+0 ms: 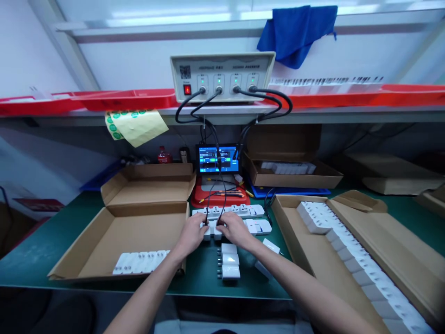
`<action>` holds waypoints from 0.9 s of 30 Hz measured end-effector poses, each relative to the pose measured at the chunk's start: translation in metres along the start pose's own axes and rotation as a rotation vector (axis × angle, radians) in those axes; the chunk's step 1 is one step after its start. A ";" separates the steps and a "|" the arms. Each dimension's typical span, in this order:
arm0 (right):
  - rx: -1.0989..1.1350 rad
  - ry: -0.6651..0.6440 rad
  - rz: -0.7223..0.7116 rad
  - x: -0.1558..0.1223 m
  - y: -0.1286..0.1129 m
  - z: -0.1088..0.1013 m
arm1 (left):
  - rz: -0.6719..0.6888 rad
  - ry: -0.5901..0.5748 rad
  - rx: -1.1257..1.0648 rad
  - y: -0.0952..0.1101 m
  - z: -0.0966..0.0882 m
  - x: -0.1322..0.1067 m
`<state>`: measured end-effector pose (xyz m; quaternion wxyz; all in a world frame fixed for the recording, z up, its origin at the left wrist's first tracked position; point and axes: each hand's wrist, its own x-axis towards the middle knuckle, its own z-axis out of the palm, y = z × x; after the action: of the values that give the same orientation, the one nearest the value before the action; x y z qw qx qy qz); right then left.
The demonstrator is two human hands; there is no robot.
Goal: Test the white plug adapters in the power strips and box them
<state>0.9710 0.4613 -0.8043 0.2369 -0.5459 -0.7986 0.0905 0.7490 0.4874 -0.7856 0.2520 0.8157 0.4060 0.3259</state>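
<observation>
**Close Grip, Everything Within Reach**

Fingers of the left hand and right hand curled narrowly over two small white plastic plug adapters, thin black test leads dropping between them. Just behind, a long white multi-socket power strip. Just in front, a short column of glossy white adapters on a smooth green bench mat, apparently kept close for quick reach. To either side, open brown corrugated cardboard trays holding tight white rows. Farther back, a beige rectangular metal tester, its four leads looping down from a shelf, presumably to keep the bench free.
</observation>
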 end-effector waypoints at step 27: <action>0.277 0.028 0.267 -0.068 0.082 -0.086 | -0.032 -0.153 0.031 0.071 0.077 0.046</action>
<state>1.0996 0.4209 -0.7810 0.3065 -0.6105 -0.6956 0.2225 0.8626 0.4754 -0.7732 0.2746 0.8355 0.4037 0.2523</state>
